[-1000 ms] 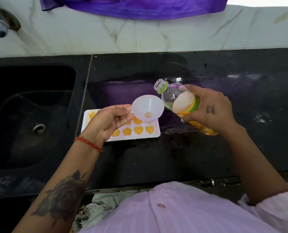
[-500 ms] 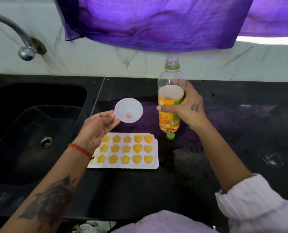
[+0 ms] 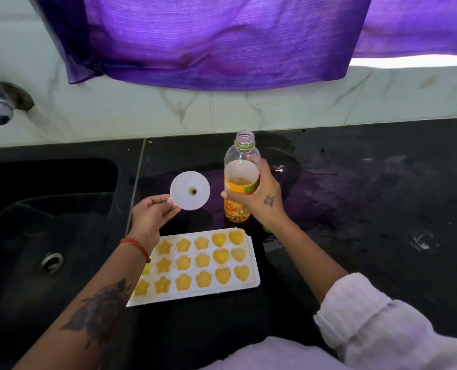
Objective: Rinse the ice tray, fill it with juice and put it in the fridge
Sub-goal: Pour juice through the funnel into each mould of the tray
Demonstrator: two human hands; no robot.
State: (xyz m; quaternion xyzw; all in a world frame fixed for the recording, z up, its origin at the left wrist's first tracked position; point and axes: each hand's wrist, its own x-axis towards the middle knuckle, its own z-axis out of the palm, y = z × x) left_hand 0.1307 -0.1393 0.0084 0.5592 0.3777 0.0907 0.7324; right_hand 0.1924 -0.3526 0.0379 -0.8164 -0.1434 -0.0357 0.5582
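Head view: ice tray (image 3: 251, 259) seen lower centre on black counter (image 3: 368, 209), star, flower and heart cells filled with orange juice. Juice bottle (image 3: 239, 177) stood upright, uncapped, just above tray, right hand (image 3: 259, 197) fingers wrapped round it. White funnel (image 3: 190, 190) pinched at rim by left hand (image 3: 151, 213), centre frame. Sink (image 3: 48, 236) at left.

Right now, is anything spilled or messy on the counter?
Yes. Wet patches shine on the black counter behind and right of the juice bottle. The bottle is uncapped. The ice tray looks evenly filled.
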